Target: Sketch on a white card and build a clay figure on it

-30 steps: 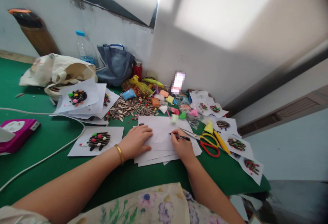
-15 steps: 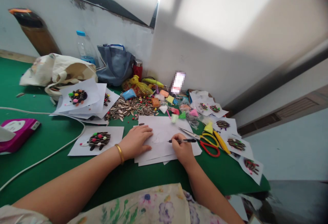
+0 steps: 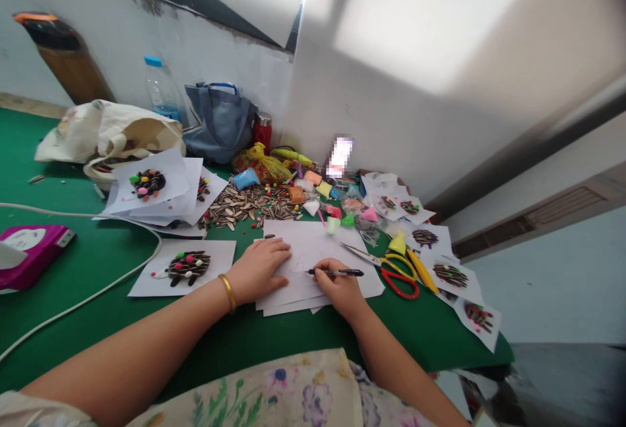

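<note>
My right hand (image 3: 338,287) is closed around a black pen (image 3: 342,272), its tip on the top sheet of white paper (image 3: 317,244). Faint drawn lines show beside the tip. Flat on the left part of that sheet lies my left hand (image 3: 261,270), fingers stretched out. A single sunflower seed (image 3: 269,236) rests near the paper's upper left. Scissors (image 3: 386,264) with yellow and red handles lie partly over the paper's right side. To the left, a finished-looking seed hedgehog picture (image 3: 190,268) with coloured clay dots lies on its own sheet.
Loose sunflower seeds (image 3: 249,206) and small clay packets (image 3: 297,194) spread behind the paper. More seed pictures (image 3: 450,275) line the right edge. A yellow craft knife (image 3: 423,272), blue bag (image 3: 220,120), lit phone (image 3: 340,156), white cable (image 3: 83,309) and magenta tissue pack (image 3: 44,264) surround the work.
My right hand has moved the pen a little to the left across the paper. My left hand stays in place on the sheet.
</note>
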`<action>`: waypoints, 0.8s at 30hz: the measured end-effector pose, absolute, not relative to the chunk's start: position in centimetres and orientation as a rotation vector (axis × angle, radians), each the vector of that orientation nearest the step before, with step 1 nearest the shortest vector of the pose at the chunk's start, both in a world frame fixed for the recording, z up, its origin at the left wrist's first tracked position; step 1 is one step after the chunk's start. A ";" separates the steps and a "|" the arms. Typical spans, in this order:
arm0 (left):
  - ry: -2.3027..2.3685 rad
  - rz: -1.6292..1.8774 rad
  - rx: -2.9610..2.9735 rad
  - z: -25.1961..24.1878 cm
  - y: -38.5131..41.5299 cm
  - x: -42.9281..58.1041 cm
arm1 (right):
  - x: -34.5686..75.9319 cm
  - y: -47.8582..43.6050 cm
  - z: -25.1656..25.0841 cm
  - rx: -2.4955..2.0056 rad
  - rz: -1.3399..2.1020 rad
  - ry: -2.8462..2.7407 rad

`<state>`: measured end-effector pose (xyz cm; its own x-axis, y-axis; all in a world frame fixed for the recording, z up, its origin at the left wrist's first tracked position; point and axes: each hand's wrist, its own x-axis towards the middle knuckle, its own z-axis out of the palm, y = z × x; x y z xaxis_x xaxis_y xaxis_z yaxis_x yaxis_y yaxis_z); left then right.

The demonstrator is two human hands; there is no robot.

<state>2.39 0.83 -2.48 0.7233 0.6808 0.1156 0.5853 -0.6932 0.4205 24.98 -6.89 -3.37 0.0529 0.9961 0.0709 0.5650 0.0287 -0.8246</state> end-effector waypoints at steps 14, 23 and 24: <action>0.986 0.378 2.567 -2.4 0.9 2.4 | 25.0 -6.6 -3.4 -1.713 0.599 -1.653; 0.984 0.367 2.579 -2.3 0.9 2.4 | 27.1 -6.0 -3.7 -1.891 0.497 -1.505; 0.984 0.365 2.581 -2.3 0.9 2.4 | 27.3 -6.0 -3.6 -1.898 0.494 -1.483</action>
